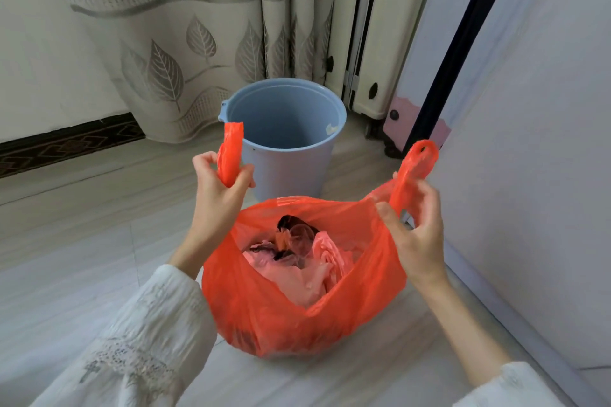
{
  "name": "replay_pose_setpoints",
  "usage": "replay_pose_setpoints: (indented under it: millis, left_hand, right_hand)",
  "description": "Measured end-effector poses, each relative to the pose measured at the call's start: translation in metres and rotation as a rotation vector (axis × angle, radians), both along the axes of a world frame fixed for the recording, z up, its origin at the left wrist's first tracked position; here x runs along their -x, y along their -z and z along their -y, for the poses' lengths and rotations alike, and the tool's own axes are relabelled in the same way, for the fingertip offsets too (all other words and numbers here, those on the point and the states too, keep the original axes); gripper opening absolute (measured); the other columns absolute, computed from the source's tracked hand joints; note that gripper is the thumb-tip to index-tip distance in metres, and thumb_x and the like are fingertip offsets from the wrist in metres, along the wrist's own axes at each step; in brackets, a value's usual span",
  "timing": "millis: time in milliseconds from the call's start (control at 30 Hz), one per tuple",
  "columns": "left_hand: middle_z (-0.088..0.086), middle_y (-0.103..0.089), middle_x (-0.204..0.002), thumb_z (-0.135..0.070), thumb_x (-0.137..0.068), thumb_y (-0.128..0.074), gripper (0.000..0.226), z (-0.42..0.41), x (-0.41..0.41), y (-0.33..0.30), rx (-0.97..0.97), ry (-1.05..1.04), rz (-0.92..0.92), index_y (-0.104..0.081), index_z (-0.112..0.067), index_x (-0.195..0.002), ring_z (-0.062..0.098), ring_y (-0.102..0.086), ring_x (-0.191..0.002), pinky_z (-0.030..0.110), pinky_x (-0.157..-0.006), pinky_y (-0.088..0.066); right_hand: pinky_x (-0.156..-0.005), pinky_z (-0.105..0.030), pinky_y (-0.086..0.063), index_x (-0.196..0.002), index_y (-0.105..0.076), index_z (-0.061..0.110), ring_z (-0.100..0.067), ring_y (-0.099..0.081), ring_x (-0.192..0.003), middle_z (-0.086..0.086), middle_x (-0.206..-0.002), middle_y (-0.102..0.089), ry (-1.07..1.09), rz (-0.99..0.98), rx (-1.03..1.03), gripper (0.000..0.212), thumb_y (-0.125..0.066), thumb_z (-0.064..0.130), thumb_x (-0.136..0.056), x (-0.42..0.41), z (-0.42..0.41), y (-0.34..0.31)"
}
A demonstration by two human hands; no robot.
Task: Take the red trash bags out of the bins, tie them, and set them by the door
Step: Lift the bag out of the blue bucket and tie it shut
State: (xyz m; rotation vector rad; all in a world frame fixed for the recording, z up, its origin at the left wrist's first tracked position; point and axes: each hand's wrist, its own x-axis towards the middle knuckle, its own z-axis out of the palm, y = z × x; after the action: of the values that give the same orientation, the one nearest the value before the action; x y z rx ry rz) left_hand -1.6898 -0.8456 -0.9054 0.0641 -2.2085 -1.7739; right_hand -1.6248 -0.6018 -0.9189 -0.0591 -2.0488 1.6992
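left hand [221, 190] raised, fingers curled round one handle of the red trash bag [281, 314]; right hand [417, 218] pinches the other, hands wide apart | bag on floor just in front of blue bin [291, 155], mouth open, crumpled pale and dark rubbish inside | bin unlined | curtain [185, 43] behind bin, suitcase [367, 43] right of it
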Motion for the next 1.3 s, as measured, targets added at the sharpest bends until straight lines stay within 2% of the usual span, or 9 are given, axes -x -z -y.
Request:
replay_pose_setpoints:
  millis: [200,300,467,600,700,867,1000,1167,1300]
  left_hand:
    - [-0.006,-0.063,-0.100,-0.034,-0.072,-0.072,0.056,0.022,-0.005,-0.005,0.163,0.087,0.066,-0.038,-0.033,-0.117,0.003,-0.062,-0.086,0.026,-0.079,-0.050]
    - [-0.006,-0.059,-0.122,-0.042,-0.065,-0.071,0.068,0.047,-0.017,-0.002,0.210,0.199,0.122,-0.040,-0.040,-0.126,0.009,-0.055,-0.115,0.031,-0.096,-0.044]
    - [-0.025,-0.054,-0.120,-0.032,-0.061,-0.076,0.077,0.049,-0.045,0.024,0.027,0.412,0.254,-0.039,-0.034,-0.129,-0.014,-0.058,-0.101,0.010,-0.081,-0.050]
    - [-0.001,-0.049,-0.139,-0.017,-0.069,-0.076,0.049,0.038,-0.031,0.038,0.081,0.399,0.323,-0.056,-0.032,-0.112,0.013,-0.045,-0.129,0.039,-0.111,-0.035]
    - [-0.001,-0.041,-0.145,-0.003,-0.073,-0.072,0.030,0.024,-0.018,0.041,0.226,0.472,0.208,-0.061,0.000,-0.100,0.016,-0.029,-0.139,0.040,-0.115,-0.024]
    - [0.010,-0.066,-0.089,-0.012,-0.095,-0.044,0.005,-0.001,-0.017,0.041,-0.077,0.377,0.162,-0.048,-0.010,-0.098,0.010,-0.066,-0.083,0.033,-0.080,-0.056]
    - [-0.008,-0.041,-0.041,-0.028,-0.098,-0.033,0.018,0.008,-0.013,0.051,-0.269,0.117,0.145,-0.033,-0.021,-0.083,0.011,-0.044,-0.036,0.029,-0.046,-0.045]
    - [-0.015,-0.030,-0.041,-0.043,-0.094,-0.040,0.026,0.012,-0.011,0.064,-0.390,0.049,0.204,-0.030,-0.025,-0.077,0.005,-0.024,-0.035,0.027,-0.043,-0.034]
    - [-0.012,-0.039,-0.055,-0.035,-0.089,-0.053,0.020,0.014,-0.011,0.067,-0.352,0.033,0.178,-0.036,-0.028,-0.093,0.003,-0.038,-0.040,0.035,-0.060,-0.048]
  right_hand:
    - [-0.103,-0.007,-0.030,-0.122,-0.027,0.051,0.006,-0.037,-0.130,0.026,-0.137,-0.038,-0.082,0.054,-0.118,0.079,-0.069,0.068,-0.057,-0.007,-0.008,0.014]
    - [-0.113,-0.020,-0.021,-0.136,-0.006,0.047,0.008,-0.019,-0.138,0.031,-0.143,-0.022,-0.205,0.213,-0.212,0.112,-0.063,0.080,-0.046,-0.006,-0.005,0.024]
    - [-0.110,-0.030,-0.027,-0.144,-0.001,0.042,-0.011,-0.032,-0.135,0.009,-0.137,-0.038,-0.231,0.391,-0.364,0.122,-0.079,0.057,-0.051,0.003,0.012,0.038]
    - [-0.085,-0.024,-0.039,-0.109,-0.063,0.009,-0.016,-0.049,-0.095,0.009,-0.087,-0.055,-0.196,0.349,-0.487,0.040,-0.074,0.025,-0.074,0.028,0.026,0.036]
    - [-0.074,-0.029,-0.033,-0.075,-0.060,0.002,-0.025,-0.044,-0.082,0.000,-0.069,-0.050,-0.134,0.294,-0.421,0.016,-0.061,0.014,-0.087,0.035,0.033,0.041]
    - [-0.092,-0.021,-0.038,-0.097,-0.057,0.027,-0.006,-0.055,-0.102,0.006,-0.104,-0.063,-0.111,0.426,0.252,0.019,-0.039,0.024,-0.098,0.029,0.035,0.046]
    - [-0.096,-0.030,-0.044,-0.110,-0.052,0.021,-0.016,-0.060,-0.107,-0.011,-0.118,-0.063,0.000,0.397,0.516,0.026,-0.031,0.032,-0.100,0.031,0.031,0.048]
    - [-0.069,-0.036,-0.054,-0.092,-0.053,0.019,-0.021,-0.066,-0.056,-0.002,-0.050,-0.062,-0.083,0.428,0.784,0.030,-0.029,0.036,-0.100,0.034,0.038,0.047]
    - [-0.063,-0.032,-0.051,-0.093,-0.052,0.014,-0.014,-0.053,-0.044,0.004,-0.045,-0.044,-0.045,0.460,0.888,0.032,-0.029,0.036,-0.100,0.040,0.043,0.041]
